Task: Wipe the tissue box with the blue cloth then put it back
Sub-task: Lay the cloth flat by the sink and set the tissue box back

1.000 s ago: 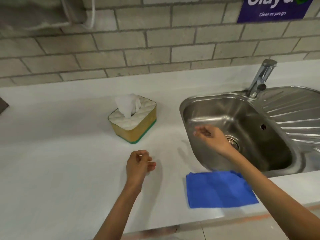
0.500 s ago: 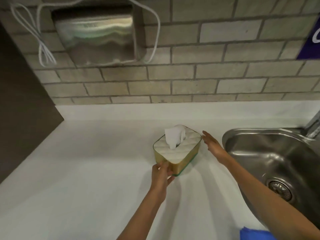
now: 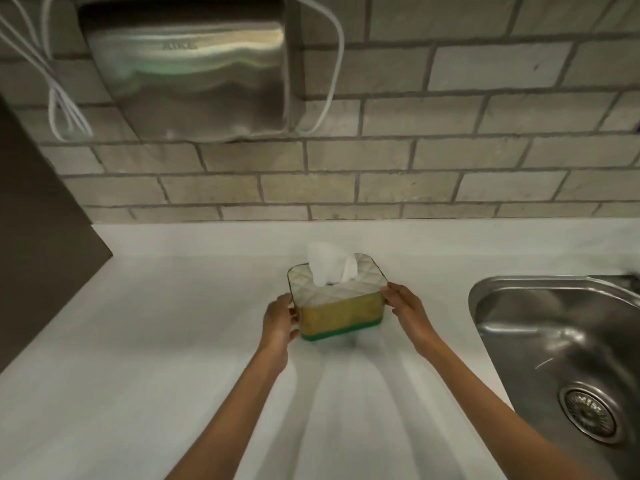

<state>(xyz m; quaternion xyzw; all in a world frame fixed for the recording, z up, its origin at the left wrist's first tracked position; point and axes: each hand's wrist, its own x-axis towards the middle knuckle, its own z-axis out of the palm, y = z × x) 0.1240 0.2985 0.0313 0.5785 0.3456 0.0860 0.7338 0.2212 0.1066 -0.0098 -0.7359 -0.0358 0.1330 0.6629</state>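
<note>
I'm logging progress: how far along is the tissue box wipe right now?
Nothing looks wiped yet. The left hand and right hand grip the two ends of the tissue box on the counter. The blue cloth is out of view. Left: fetch the cloth, wipe the box, set it back.

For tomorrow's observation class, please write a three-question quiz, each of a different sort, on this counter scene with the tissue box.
1. True or false: both hands grip the tissue box.
2. What lies right of the box? A) sink B) kettle C) stove
3. Fill in: a white ____ sticks out of the box top.

Key: 1 true: left hand and right hand hold its ends. 2 A, the sink. 3 tissue.
</note>
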